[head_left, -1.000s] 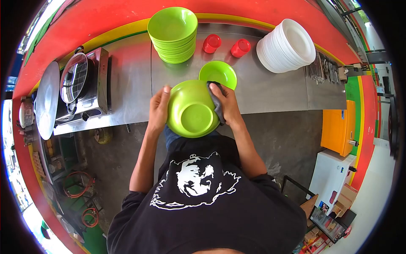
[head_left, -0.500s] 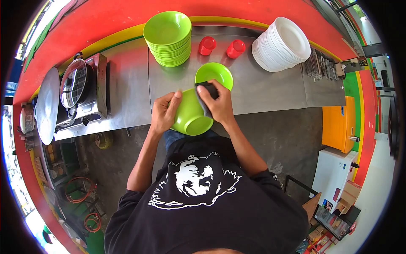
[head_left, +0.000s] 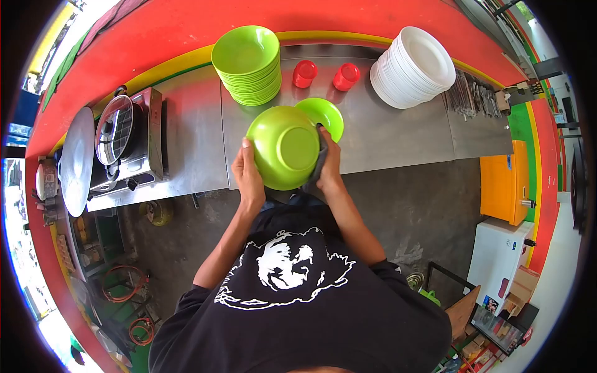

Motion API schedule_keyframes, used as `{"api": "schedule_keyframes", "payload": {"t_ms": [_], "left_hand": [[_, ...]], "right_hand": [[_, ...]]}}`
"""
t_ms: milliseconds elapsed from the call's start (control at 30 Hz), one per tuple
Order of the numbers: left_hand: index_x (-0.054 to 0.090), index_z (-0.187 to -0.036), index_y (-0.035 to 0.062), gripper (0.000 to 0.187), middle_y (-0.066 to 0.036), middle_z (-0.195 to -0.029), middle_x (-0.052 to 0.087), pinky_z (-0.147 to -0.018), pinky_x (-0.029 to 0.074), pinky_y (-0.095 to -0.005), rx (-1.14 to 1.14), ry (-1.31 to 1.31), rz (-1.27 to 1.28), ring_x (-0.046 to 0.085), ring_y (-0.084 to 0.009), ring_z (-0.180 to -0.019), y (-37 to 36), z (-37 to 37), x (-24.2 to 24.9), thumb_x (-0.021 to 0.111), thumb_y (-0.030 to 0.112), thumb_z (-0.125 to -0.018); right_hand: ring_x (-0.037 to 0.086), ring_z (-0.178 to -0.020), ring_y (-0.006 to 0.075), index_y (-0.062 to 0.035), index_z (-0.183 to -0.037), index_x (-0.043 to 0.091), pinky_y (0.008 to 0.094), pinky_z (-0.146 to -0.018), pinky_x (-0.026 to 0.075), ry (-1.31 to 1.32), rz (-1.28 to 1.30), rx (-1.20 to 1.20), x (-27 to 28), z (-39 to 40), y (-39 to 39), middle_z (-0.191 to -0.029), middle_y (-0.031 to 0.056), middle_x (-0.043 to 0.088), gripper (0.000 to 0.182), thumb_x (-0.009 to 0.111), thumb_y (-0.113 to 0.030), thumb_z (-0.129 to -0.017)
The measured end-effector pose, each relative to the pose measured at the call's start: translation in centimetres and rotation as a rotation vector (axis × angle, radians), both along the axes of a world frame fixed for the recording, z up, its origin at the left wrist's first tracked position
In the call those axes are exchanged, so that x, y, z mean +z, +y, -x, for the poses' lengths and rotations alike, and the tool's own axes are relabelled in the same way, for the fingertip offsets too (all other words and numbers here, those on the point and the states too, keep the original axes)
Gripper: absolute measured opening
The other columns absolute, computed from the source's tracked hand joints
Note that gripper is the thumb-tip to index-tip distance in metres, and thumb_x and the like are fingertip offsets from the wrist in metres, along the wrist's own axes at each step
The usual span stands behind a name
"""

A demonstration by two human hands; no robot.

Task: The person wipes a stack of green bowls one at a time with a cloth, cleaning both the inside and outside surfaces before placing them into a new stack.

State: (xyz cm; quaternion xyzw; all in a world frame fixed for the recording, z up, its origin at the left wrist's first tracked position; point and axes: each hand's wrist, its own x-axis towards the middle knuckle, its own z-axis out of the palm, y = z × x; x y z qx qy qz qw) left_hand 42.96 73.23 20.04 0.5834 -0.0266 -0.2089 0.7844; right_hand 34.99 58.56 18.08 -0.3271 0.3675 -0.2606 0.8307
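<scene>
Steel counter [head_left: 392, 133], bowl [head_left: 270, 158] gripped between left fingers [head_left: 247, 155] and right fingers [head_left: 331, 149] (through dark cloth [head_left: 319, 163])

Bright, blown out at far left; glare whitens the table [head_left: 398, 138] along its left front edge. Fisheye distortion bends the wall [head_left: 336, 15]; corners fall black.

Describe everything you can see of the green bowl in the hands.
The bowl is lime green, glossy and plastic-looking, with a rounded wall and circular foot. Its underside faces the camera, hiding the inside. Near the front edge of the counter, the left hand grips one side; the right hand holds a dark cloth against the other.
</scene>
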Motion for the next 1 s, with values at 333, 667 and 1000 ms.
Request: {"api": "schedule_keyframes", "payload": {"t_ms": [333, 667, 1000], "left_hand": [[0.069, -0.104, -0.0044, 0.05, 0.001, -0.083, 0.067, -0.061, 0.045, -0.0211, -0.428, 0.029, -0.172, 0.055, -0.0031, -0.07, -0.6, -2.1, 2.0, 0.048, 0.041, -0.107], [0.07, -0.097, -0.0031, 0.049, 0.003, -0.076, 0.062, -0.057, 0.04, -0.021, -0.626, -0.184, -0.284, 0.049, -0.0019, -0.066, -0.1, -2.3, 4.3, 0.048, 0.039, -0.107], [0.059, -0.075, 0.0025, 0.05, 0.008, -0.067, 0.05, -0.053, 0.031, -0.0245, -0.114, -0.417, -0.031, 0.041, -0.0013, -0.062, -1.2, 0.1, 4.9, 0.043, 0.036, -0.109]], "right_hand": [[0.063, -0.1, 0.0151, 0.0009, -0.122, 0.065, 0.0281, -0.092, 0.047, 0.127, 0.553, 0.205, 1.4, 2.9, -1.3, -0.108, 0.0088, 0.07, 0.034, 0.063, -0.024, -0.098], [0.06, -0.107, 0.0176, -0.0025, -0.132, 0.059, 0.0308, -0.097, 0.044, 0.033, 1.004, 0.262, 4.7, 4.1, -0.6, -0.114, 0.01, 0.065, 0.039, 0.063, -0.018, -0.096], [0.065, -0.103, 0.0167, -0.0123, -0.126, 0.057, 0.0329, -0.09, 0.053, -0.274, -0.182, -0.134, 1.2, 3.0, 2.4, -0.111, 0.0045, 0.066, 0.046, 0.044, -0.05, -0.104]]}}
